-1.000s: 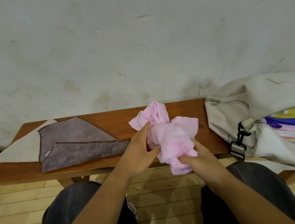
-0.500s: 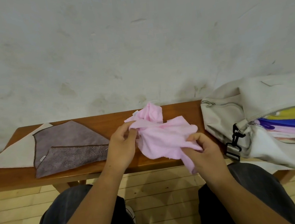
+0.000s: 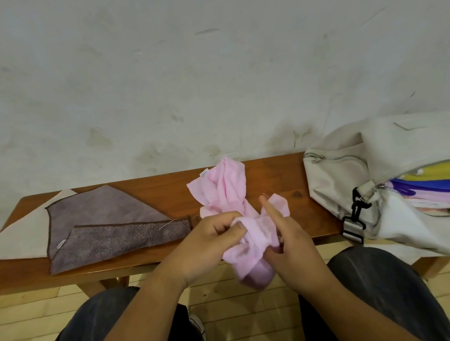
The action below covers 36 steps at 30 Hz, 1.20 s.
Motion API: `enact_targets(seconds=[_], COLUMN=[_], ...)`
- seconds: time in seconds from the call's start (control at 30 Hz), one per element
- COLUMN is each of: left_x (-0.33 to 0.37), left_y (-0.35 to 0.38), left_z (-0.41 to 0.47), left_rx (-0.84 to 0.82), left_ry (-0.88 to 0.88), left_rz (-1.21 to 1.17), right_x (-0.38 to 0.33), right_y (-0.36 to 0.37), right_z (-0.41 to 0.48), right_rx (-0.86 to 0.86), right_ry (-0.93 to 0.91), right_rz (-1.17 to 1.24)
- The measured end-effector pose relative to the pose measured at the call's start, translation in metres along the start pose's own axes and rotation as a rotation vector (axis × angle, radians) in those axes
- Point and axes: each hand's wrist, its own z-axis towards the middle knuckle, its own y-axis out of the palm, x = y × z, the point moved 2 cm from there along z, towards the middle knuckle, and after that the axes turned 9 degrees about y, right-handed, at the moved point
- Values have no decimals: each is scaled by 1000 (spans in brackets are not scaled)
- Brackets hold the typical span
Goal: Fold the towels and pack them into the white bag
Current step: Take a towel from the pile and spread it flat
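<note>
A crumpled pink towel [image 3: 227,197] is bunched between both hands over the front edge of the wooden bench [image 3: 273,177]. My left hand [image 3: 210,241] pinches a fold of it. My right hand [image 3: 288,235] holds its lower right part, forefinger raised. A purple-grey towel [image 3: 107,228] lies partly folded on the bench's left, on top of a cream towel [image 3: 21,234]. The white bag [image 3: 354,181] sits open at the bench's right end, with several folded coloured towels [image 3: 435,183] showing in its zip opening.
A stained white wall rises right behind the bench. My knees in dark trousers are below the hands, over a pale wood floor. A black buckle [image 3: 357,208] hangs from the bag's front.
The pink towel was spread a little between the hands half a second ago; now it is gathered back into a bunch, and both hands have drawn closer together near the bench's front edge.
</note>
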Motion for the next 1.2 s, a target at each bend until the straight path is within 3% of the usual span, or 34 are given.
enact_targets(seconds=[0.1, 0.27, 0.43, 0.53, 0.6, 0.7, 0.73, 0.8, 0.87, 1.0, 1.1, 1.2], left_x=[2, -13, -37, -20, 21, 122, 151, 192, 202, 149, 100, 46], left_y=[-1, 0, 12, -14, -46, -89, -99, -111, -116, -111, -98, -73], left_z=[1, -1, 12, 40, 64, 79, 79, 73, 63, 32, -1, -40], left_rx=[5, -70, -52, 74, 264, 751, 856, 961, 942, 710, 483, 135], left_ry=[-45, -199, -131, -74, 34, 475, 607, 703, 686, 526, 250, 4], left_rz=[23, 503, 709, 790, 812, 810, 797, 690, 686, 860, 754, 702], right_x=[-1, 3, 1, -23, -57, -136, -158, -186, -186, -143, -102, -51], right_y=[-1, -13, -11, -39, -70, -119, -133, -154, -163, -152, -128, -96], right_z=[-1, 2, 7, 24, 44, 61, 61, 58, 55, 42, 26, 4], right_rx=[74, 160, 69, 85, 185, 469, 571, 713, 745, 663, 450, 178], right_ry=[45, 261, 279, 149, 35, -316, -426, -594, -621, -607, -602, -447], right_rz=[-52, 176, 244, 214, 230, 135, 110, 64, 18, -102, -183, -277])
